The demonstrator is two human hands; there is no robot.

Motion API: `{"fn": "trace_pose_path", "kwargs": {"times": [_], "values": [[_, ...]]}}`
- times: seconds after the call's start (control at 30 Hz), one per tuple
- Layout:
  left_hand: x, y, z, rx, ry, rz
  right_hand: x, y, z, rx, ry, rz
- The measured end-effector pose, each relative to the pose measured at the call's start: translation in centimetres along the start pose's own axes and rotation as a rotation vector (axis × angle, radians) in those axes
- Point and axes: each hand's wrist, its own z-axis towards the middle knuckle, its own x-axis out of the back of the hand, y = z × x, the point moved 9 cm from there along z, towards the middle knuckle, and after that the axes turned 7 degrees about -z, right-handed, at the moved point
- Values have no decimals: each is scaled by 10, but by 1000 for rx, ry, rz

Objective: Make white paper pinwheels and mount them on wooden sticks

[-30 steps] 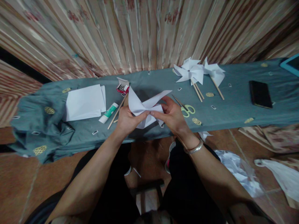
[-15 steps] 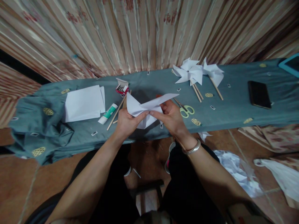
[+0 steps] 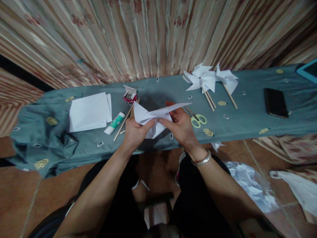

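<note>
Between my two hands is a white paper pinwheel [image 3: 156,114], its blades cut and bent inward, held just above the cloth. My left hand [image 3: 137,131] grips its left side, the thumb pressed at the middle. From the other side my right hand [image 3: 181,125] pinches it, thumb meeting the left thumb at the centre; its fingers are partly hidden behind the paper. Several wooden sticks [image 3: 123,121] lie left of my left hand, beside a glue stick [image 3: 114,123] and a small red-and-white box [image 3: 129,95] of metal pins. Green-handled scissors [image 3: 198,120] rest right of my right hand.
On the green tablecloth [image 3: 153,87] lie stacked white paper [image 3: 88,112] at left, finished pinwheels [image 3: 201,78] on sticks at the back right, a black phone [image 3: 275,102] and a blue-edged object [image 3: 307,72]. A plastic bag of paper scraps [image 3: 251,185] is on the floor.
The view has shifted very slightly, so the table sits a little lower. My hands keep the same grip on the pinwheel, with its right blade tilted slightly lower.
</note>
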Motion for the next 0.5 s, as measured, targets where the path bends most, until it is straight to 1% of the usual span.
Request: {"fn": "trace_pose_path", "kwargs": {"times": [0.23,0.4,0.5], "values": [[0,1,1,-3,28,-41,0,3,3,1,6,15],[1,1,1,8,63,-7,0,5,4,9,0,-3],[2,1,1,14,64,9,-1,5,4,14,-7,-5]]}}
